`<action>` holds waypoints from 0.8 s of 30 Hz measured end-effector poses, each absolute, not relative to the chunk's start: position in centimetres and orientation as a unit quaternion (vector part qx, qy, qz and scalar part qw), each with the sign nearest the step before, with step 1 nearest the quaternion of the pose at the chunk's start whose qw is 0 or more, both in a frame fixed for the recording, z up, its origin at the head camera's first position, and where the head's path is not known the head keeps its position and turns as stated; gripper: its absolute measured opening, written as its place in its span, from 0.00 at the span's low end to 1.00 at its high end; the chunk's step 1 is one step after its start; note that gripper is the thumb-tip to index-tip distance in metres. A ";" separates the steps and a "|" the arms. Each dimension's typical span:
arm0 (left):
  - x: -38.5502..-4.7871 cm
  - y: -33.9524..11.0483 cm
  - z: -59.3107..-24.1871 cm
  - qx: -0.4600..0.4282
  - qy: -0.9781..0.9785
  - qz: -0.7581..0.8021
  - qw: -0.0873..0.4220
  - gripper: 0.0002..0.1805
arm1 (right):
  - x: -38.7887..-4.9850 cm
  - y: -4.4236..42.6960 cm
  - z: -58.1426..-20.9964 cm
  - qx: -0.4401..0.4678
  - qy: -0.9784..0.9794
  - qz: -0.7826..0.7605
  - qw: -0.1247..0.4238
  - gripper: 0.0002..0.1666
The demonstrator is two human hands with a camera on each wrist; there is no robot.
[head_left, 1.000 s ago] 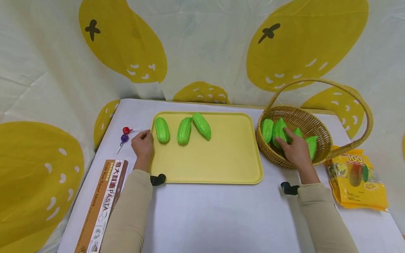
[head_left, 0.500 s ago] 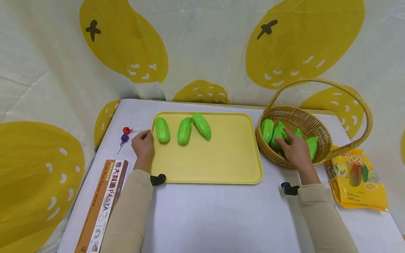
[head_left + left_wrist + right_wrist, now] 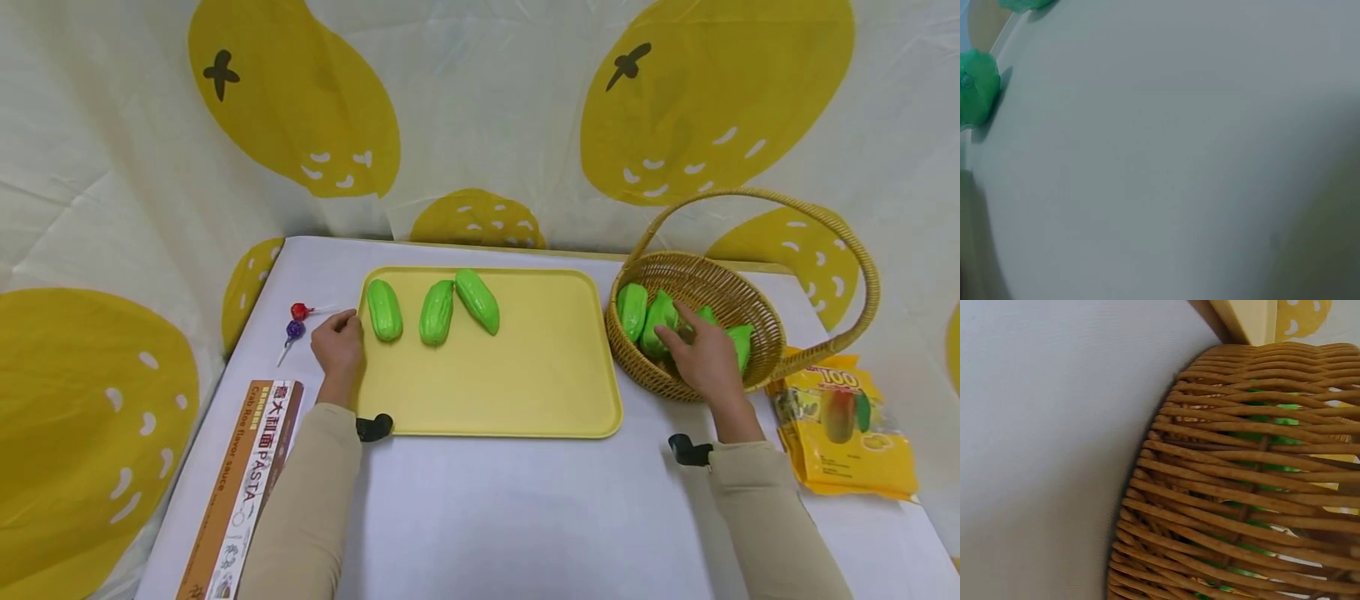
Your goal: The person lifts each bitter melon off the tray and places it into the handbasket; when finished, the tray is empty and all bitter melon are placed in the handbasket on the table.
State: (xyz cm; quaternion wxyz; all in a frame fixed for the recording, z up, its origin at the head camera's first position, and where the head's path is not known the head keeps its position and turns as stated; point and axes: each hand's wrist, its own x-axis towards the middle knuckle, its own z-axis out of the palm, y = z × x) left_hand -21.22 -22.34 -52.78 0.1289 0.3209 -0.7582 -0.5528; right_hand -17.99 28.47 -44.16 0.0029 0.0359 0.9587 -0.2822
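Note:
In the head view my right hand [image 3: 703,354] reaches into a wicker basket [image 3: 645,383], thumb and forefinger apart and resting against a shiny green gourd-like piece [image 3: 660,315]. The hand partly hides other green pieces, and its remaining fingers are hard to see. Another green piece [image 3: 632,310] lies at the basket's left side. My left hand [image 3: 339,343] rests, loosely curled, against the left rim of a yellow tray [image 3: 495,392]. Three green pieces lie on the tray: a left one [image 3: 385,310], a middle one [image 3: 437,312] and a slanted one [image 3: 477,301].
Red [image 3: 301,311] and purple lollipops [image 3: 295,330] lie left of the tray. Nearer stands a pasta box [image 3: 240,492]. A yellow mango bag [image 3: 847,433] lies right of the basket, whose tall handle [image 3: 873,292] arches overhead. Behind the table hangs a patterned cloth [image 3: 480,100].
The green piece by my right thumb and forefinger has sunk slightly lower in the basket. My right hand has barely shifted, and my left hand has stayed still.

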 end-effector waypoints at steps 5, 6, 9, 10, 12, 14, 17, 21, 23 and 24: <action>-21.3 -22.3 -52.8 0.321 -0.758 -0.553 0.130 0.17 | -17.7 28.1 -43.4 0.023 0.955 -0.296 -0.024 0.39; -21.2 -22.3 -52.8 0.321 -0.758 -0.553 0.130 0.17 | -17.7 28.0 -43.3 0.019 0.953 -0.301 -0.028 0.39; -21.2 -22.3 -52.8 0.321 -0.758 -0.553 0.130 0.17 | -17.5 27.6 -42.8 0.013 0.949 -0.313 -0.043 0.39; -21.2 -22.3 -52.7 0.321 -0.758 -0.553 0.129 0.17 | -17.5 27.4 -42.6 0.010 0.947 -0.318 -0.050 0.39; -21.1 -22.3 -52.7 0.321 -0.757 -0.554 0.128 0.17 | -17.4 27.1 -42.4 0.006 0.942 -0.328 -0.067 0.38; -21.1 -22.3 -52.6 0.322 -0.756 -0.556 0.126 0.17 | -17.3 26.7 -42.1 0.002 0.937 -0.340 -0.083 0.37; -21.1 -22.2 -52.6 0.324 -0.754 -0.557 0.125 0.17 | -17.2 25.9 -41.7 -0.008 0.925 -0.362 -0.114 0.35; -21.1 -22.2 -52.6 0.323 -0.754 -0.558 0.126 0.17 | -17.2 24.4 -41.2 -0.040 0.907 -0.388 -0.157 0.31; -21.1 -22.3 -52.6 0.322 -0.754 -0.559 0.125 0.17 | -17.3 23.7 -41.0 -0.061 0.901 -0.394 -0.168 0.30; -21.1 -22.3 -52.7 0.321 -0.753 -0.560 0.126 0.17 | -17.4 23.4 -41.0 -0.069 0.900 -0.395 -0.169 0.29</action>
